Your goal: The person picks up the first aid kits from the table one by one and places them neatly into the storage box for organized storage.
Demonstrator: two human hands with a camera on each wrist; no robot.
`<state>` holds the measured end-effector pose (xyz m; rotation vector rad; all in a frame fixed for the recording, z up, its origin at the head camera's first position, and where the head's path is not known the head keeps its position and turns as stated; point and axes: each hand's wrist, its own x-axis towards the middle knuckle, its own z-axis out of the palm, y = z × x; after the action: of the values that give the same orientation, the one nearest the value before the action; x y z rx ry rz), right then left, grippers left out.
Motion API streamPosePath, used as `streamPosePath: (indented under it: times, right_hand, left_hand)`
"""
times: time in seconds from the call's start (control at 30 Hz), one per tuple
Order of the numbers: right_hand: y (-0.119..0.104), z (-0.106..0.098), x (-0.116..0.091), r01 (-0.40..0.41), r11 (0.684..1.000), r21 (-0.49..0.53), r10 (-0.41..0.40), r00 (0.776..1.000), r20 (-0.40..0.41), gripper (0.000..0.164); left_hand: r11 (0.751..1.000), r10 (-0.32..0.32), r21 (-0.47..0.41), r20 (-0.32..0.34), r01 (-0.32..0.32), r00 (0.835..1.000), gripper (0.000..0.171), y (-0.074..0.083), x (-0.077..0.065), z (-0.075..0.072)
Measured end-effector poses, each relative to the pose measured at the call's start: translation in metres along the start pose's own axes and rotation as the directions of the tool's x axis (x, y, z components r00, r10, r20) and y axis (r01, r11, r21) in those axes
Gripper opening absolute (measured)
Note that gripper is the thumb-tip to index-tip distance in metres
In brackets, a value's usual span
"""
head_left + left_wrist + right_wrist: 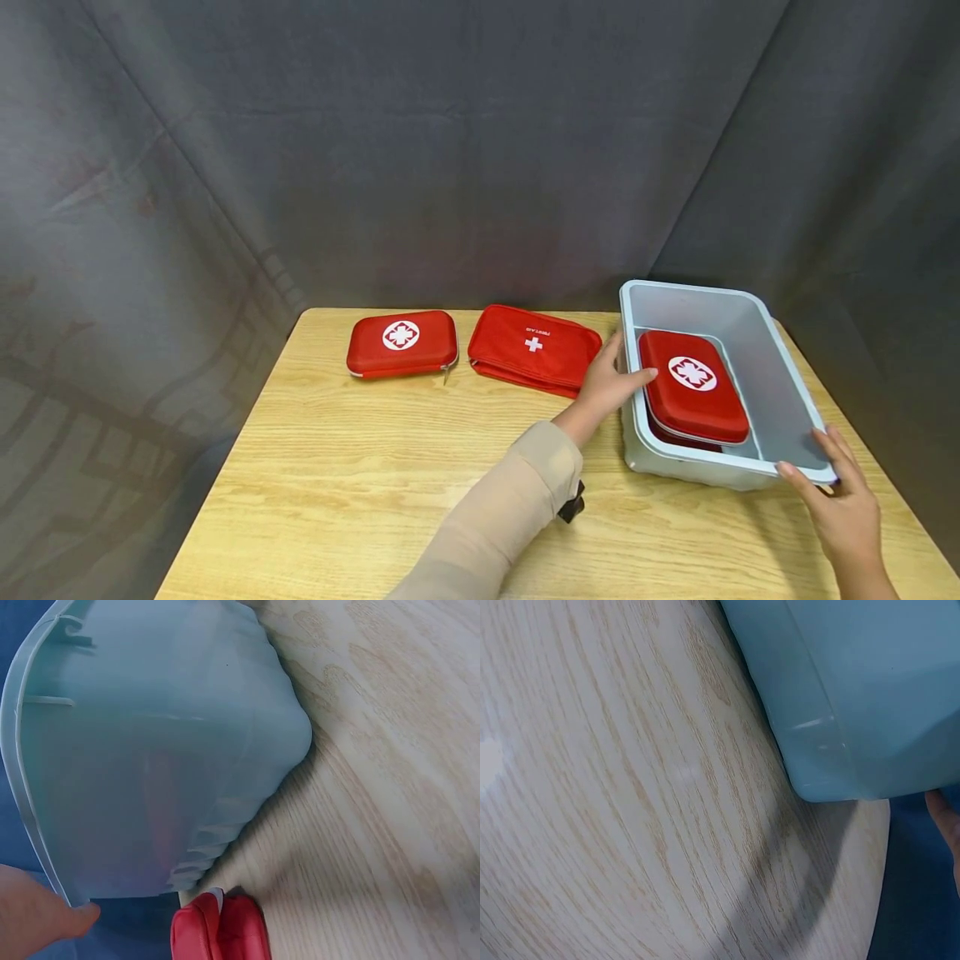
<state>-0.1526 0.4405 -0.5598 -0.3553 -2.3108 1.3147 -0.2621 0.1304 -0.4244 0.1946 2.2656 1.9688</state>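
Note:
A light blue-grey plastic bin (pixel 776 392) stands at the right of the table. Inside lies a red hard-shell first aid case (pixel 712 412) with a white round emblem, tilted over another dark red item mostly hidden beneath it. My left hand (pixel 603 383) grips the bin's left rim, thumb over the edge; in the left wrist view the thumb (pixel 79 919) shows at the rim. At the near right corner, my right hand (pixel 847 504) holds the rim between thumb and fingers. Only a fingertip (pixel 941 814) of it appears in the right wrist view.
Left of the bin lies a red soft first aid pouch (pixel 536 350), close to my left hand. Farther left is another red hard case (pixel 401 343) with a zipper. A grey curtain (pixel 465 150) hangs behind the wooden table (pixel 337 483). A small black object (pixel 572 504) shows by the left sleeve.

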Motion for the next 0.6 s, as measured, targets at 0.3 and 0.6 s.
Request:
streamPosePath:
  times: [0.3,0.6]
  right_hand:
    - [-0.002,0.0,-0.001,-0.005,1.0,-0.014,0.004,1.0,-0.024,0.068]
    - [0.001,-0.001,-0.001,-0.004,1.0,-0.023,0.004,1.0,-0.014,0.068]
  left_hand:
    - [0.995,-0.092,-0.038,-0.034,0.091,0.995,0.07,-0.007,-0.002,-0.009]
    - [0.987,-0.142,-0.089,-0.067,0.136,0.988,0.07,-0.014,-0.004,-0.02]
